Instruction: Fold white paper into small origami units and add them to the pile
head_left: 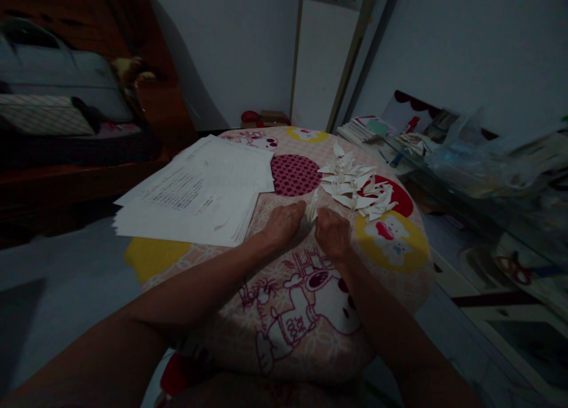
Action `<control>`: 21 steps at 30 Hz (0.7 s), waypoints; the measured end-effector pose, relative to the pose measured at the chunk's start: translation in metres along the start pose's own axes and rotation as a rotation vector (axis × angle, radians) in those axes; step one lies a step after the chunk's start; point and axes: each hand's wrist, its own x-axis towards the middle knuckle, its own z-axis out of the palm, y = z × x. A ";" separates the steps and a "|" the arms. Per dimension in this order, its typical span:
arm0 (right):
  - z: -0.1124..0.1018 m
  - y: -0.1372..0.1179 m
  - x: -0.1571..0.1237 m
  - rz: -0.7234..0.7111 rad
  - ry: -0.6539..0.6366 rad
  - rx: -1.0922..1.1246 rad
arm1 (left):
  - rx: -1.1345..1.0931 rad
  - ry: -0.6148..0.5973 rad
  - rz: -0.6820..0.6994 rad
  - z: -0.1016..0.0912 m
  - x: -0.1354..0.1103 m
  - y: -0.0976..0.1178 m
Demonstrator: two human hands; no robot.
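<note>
A small piece of folded white paper point(312, 208) is upright between my two hands over the middle of the table. My left hand point(285, 223) is closed, pinching its left side. On the other side my right hand point(332, 233), also closed, grips the paper with curled fingers. My fingers hide part of the piece, so its full shape does not show. Just beyond my right hand lies a pile of folded paper cranes point(350, 186) with pointed wings. A stack of printed paper sheets point(199, 189) lies to the left, beyond my left forearm.
The round table wears a pink patterned cloth point(248, 337) with cartoon figures. At right stands a glass-topped cabinet point(470, 218) bearing a plastic bag point(465, 153) and papers. A wooden bench point(164, 100) with a pale bag point(89, 76) is at left.
</note>
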 end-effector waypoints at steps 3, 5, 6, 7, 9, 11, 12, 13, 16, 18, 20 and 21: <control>0.000 0.001 0.001 0.000 0.004 0.002 | 0.005 0.018 0.017 0.001 0.000 -0.003; 0.000 0.000 0.000 0.009 0.014 0.000 | 0.024 0.020 0.019 0.001 0.001 -0.003; 0.000 0.000 0.000 0.017 0.020 -0.002 | 0.034 0.019 0.020 0.002 0.001 -0.003; 0.000 0.000 0.000 0.024 0.026 -0.003 | 0.044 0.021 0.020 0.002 0.002 -0.002; 0.001 -0.001 -0.001 0.026 0.033 -0.004 | 0.067 0.023 0.023 0.001 0.001 0.000; 0.001 -0.001 -0.001 0.019 0.040 -0.006 | 0.086 0.024 0.029 -0.001 0.000 0.002; 0.001 -0.001 -0.001 0.017 0.042 -0.006 | 0.092 0.023 0.031 -0.002 0.000 0.002; 0.001 -0.001 -0.001 0.016 0.043 -0.007 | 0.095 0.020 0.031 -0.002 0.000 0.003; 0.001 -0.001 -0.001 0.010 0.047 -0.004 | 0.104 0.030 0.019 -0.002 0.000 0.003; 0.001 -0.001 -0.001 0.004 0.055 0.001 | 0.109 0.036 0.019 0.000 0.001 0.003; 0.002 -0.001 -0.001 0.004 0.066 0.006 | 0.108 0.032 0.025 0.001 0.002 0.002; 0.003 -0.001 -0.002 0.000 0.074 0.010 | 0.107 0.030 0.029 0.001 0.002 0.003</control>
